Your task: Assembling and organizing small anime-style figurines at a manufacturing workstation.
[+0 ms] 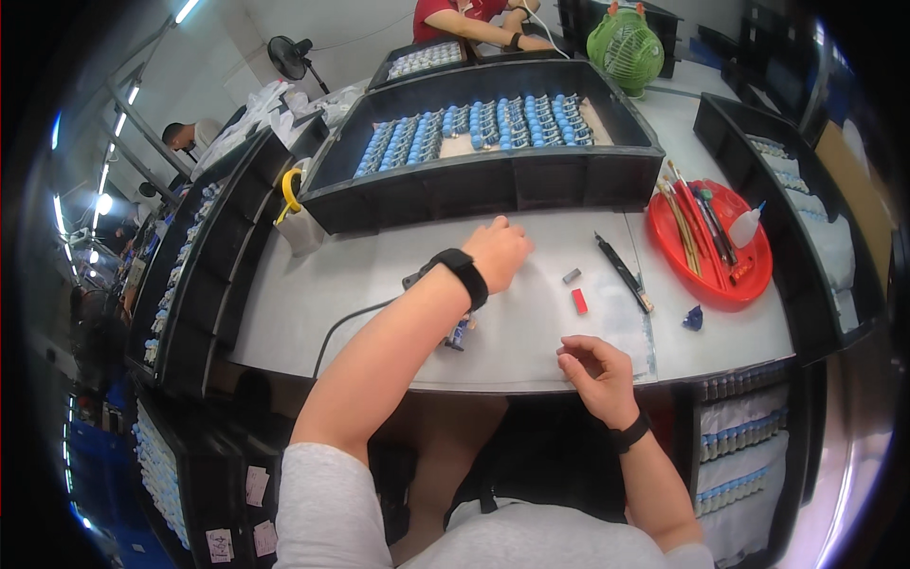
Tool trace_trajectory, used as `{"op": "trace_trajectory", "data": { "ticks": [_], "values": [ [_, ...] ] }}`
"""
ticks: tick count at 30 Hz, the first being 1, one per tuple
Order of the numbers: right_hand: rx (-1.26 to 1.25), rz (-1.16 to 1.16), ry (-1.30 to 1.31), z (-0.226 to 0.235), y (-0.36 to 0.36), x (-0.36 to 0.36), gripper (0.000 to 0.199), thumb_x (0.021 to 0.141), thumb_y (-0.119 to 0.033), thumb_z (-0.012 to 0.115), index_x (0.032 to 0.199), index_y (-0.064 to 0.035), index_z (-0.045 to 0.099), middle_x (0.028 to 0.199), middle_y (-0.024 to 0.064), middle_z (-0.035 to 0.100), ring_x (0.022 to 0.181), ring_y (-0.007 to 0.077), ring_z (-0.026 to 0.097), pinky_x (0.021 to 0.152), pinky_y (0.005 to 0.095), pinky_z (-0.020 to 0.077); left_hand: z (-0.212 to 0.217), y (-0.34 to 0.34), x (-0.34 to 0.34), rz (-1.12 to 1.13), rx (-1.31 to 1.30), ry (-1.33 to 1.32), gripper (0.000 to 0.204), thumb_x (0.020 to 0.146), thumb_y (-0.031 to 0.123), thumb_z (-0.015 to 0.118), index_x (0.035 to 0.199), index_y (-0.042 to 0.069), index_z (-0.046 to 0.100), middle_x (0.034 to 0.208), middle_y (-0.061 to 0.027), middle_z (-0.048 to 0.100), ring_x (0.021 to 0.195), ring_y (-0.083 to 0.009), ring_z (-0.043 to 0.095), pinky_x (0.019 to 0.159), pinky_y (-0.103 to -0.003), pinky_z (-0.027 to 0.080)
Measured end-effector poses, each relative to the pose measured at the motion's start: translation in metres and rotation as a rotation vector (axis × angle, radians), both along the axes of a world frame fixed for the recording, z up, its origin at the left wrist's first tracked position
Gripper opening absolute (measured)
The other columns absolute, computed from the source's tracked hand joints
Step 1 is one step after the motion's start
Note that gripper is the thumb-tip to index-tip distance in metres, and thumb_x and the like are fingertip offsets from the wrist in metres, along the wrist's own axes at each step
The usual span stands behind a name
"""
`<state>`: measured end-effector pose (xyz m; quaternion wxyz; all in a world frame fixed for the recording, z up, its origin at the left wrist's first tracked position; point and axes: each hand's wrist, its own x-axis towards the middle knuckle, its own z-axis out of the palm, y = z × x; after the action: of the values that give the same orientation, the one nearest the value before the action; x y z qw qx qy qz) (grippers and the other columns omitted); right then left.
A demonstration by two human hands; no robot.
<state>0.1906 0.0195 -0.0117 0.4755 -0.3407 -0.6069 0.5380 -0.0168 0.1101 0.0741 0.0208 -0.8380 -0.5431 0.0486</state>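
My left hand (500, 252) reaches forward over the white tabletop (379, 332), just short of the long black tray's front wall. Its fingers are curled in, and whatever they may hold is hidden. Back near the table's front edge, my right hand (599, 377) has loosely bent fingers with a gap to the thumb and nothing visible between them. A small blue and dark piece (460, 332) lies partly behind my left forearm. Between the hands and a slim black pen-like tool (621, 270) are a red block (579, 302) and a small grey block (571, 276).
The black tray (474, 190) holds rows of small blue-topped pieces. At right sits a red bowl (664, 242) with brushes and a white squeeze bottle (744, 228), near a dark blue lump (693, 318). Further trays flank the table. A green fan (626, 49) and another person (483, 24) are beyond.
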Motion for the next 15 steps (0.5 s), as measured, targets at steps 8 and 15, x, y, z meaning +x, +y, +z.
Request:
{"op": "trace_trajectory", "data": {
  "ticks": [8,15],
  "values": [
    [0.042,-0.035,0.041,-0.003,0.004,-0.003,0.029,0.078,-0.004,0.063,0.105,0.0026,0.054,0.093,0.0093,0.061,0.082,0.0135,0.059,0.07,0.0237,0.0488,0.012,0.01,0.005,-0.028,-0.056,-0.529,0.026,0.072,-0.004,0.055,0.098,0.001,0.056,0.093,-0.0151,0.061,0.087,-0.0302,0.059,0.077,-0.034,0.047],
    [-0.089,0.081,0.281,0.001,0.01,0.0,0.042,0.079,-0.007,0.065,0.117,0.0031,0.048,0.1,0.01,0.058,0.087,0.0138,0.057,0.077,0.0248,0.048,0.012,-0.077,0.031,-0.008,-0.544,-1.515,0.035,0.084,-0.007,0.044,0.119,-0.003,0.043,0.112,-0.0135,0.054,0.105,-0.0173,0.052,0.092,-0.029,0.04]
  ]
}}
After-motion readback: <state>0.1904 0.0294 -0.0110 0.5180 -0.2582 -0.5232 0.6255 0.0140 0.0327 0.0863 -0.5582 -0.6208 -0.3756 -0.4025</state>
